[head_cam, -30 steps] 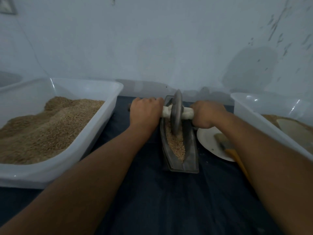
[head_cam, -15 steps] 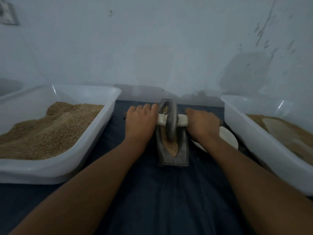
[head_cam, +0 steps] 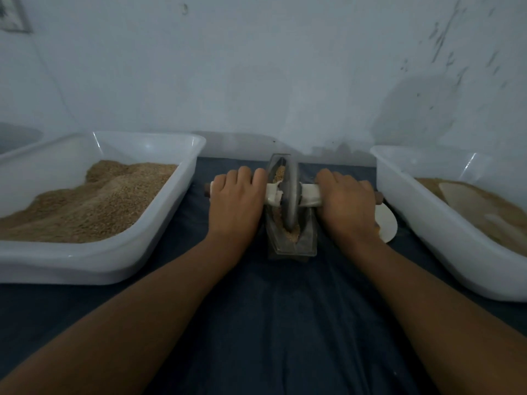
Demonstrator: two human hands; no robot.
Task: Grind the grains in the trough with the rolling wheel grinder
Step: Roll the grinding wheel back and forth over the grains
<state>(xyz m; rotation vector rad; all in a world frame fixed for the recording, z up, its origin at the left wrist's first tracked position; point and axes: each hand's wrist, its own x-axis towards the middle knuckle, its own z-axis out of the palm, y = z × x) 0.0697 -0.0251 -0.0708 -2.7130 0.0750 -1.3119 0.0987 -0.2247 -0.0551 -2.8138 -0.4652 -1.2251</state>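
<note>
A narrow grey metal trough lies lengthwise on the dark cloth in front of me, with brown grains along its groove. The grey wheel of the grinder stands upright in the groove, on a white-wrapped axle handle that runs left to right. My left hand grips the left end of the handle. My right hand grips the right end. The wheel sits toward the near half of the trough, and grains show beyond it at the far end.
A large white tub heaped with brown grain stands to the left. Another white tub with ground meal stands to the right. A white plate peeks out beside my right hand. The wall rises just behind the trough.
The wheel has rolled from the far part of the trough toward me, both hands coming back with the handle. The view has shifted, hiding most of the plate.
</note>
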